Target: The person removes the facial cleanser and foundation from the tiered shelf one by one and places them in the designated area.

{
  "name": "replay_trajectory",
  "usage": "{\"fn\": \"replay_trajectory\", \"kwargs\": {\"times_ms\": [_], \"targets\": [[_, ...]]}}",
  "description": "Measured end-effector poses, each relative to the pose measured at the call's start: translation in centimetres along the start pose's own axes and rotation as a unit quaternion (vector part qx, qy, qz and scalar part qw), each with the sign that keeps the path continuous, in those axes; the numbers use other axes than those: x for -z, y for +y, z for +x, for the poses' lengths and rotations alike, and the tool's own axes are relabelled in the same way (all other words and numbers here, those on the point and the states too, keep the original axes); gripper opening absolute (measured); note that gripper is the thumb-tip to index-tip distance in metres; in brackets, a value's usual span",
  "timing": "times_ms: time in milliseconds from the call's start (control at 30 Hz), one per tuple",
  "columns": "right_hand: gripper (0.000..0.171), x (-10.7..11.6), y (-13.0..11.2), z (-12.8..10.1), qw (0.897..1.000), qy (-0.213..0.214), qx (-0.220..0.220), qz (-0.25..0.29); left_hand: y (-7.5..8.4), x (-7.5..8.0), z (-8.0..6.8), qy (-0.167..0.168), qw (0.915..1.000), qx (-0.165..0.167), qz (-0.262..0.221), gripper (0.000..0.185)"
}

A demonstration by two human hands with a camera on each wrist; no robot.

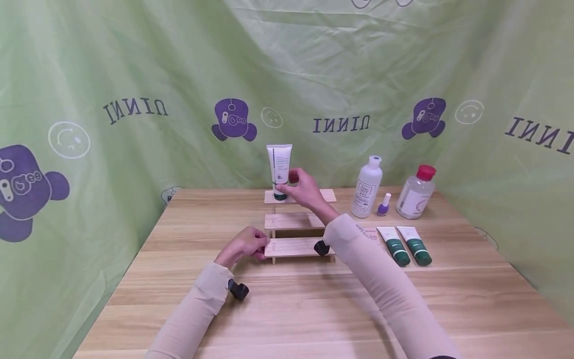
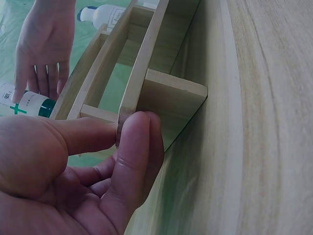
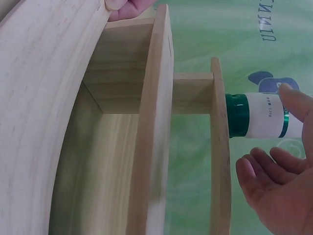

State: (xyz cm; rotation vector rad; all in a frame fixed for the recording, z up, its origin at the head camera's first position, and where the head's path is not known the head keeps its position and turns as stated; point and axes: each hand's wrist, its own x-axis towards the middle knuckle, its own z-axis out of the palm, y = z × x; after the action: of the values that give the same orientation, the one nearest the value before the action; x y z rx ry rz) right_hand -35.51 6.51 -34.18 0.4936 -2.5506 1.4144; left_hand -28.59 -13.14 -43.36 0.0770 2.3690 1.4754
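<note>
A: Where is the white tube [image 1: 279, 169] right now?

B: Standing cap-down on the top step of the wooden tiered stand [image 1: 299, 247], at its left end. The right hand [image 1: 305, 189] is at its lower part; the right wrist view shows a fingertip on the tube above the green cap, with the other fingers spread loosely just beside it, so it touches rather than grips.

A: And the left hand [image 1: 244, 244]?

B: It pinches the left end of the stand's lowest step. In the left wrist view the thumb and a finger are curled onto the edge of the board.

A: What else is on the counter [image 1: 314, 309]?

B: To the right of the stand, near the back, a tall white bottle [image 1: 367, 186], a small purple nail polish bottle [image 1: 383, 205] just beside it, and a clear bottle with a red cap [image 1: 416, 192]. In front of those, two small green-capped tubes [image 1: 404, 244] lie side by side. A green printed cloth [image 1: 134, 75] hangs behind and around the counter.
</note>
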Motion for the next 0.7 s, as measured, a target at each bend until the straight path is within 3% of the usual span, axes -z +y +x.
{"fn": "replay_trajectory", "kwargs": {"times_ms": [700], "targets": [[0.045, -0.64, 0.1, -0.33, 1.0, 0.009, 0.009, 0.003, 0.32, -0.06, -0.14, 0.002, 1.0, 0.006, 0.003, 0.016]]}}
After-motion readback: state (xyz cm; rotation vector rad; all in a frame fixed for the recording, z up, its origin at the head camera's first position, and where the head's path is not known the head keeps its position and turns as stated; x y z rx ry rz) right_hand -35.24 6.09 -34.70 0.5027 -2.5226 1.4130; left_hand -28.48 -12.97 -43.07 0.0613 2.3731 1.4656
